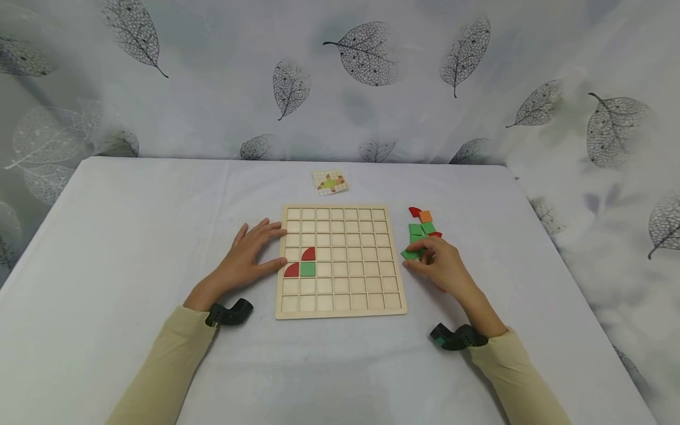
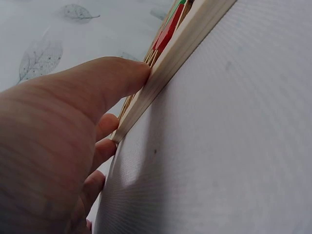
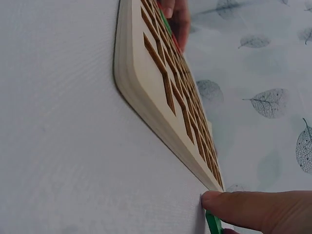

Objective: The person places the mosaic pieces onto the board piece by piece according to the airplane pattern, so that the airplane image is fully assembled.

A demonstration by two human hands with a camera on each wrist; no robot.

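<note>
A wooden grid board point(image 1: 340, 205) lies flat on the white tablecloth, with two red quarter-round tiles point(image 1: 291, 270) and one green square tile point(image 1: 307, 269) set in cells at its left. My left hand point(image 1: 245, 260) rests against the board's left edge, fingers spread; in the left wrist view the thumb point(image 2: 122, 78) touches the rim. To the right of the board, my right hand point(image 1: 438, 262) bends over a loose group of tiles. Its thumb and a finger pinch a green tile point(image 3: 213, 223), seen edge-on in the right wrist view. The hand covers part of the group.
Beside the right hand lie more green tiles point(image 1: 416, 229), an orange square tile point(image 1: 425, 216) and a red quarter-round tile point(image 1: 415, 211). A small pattern card point(image 1: 330, 183) sits behind the board. A leaf-print curtain point(image 1: 212, 88) hangs beyond the table's far edge.
</note>
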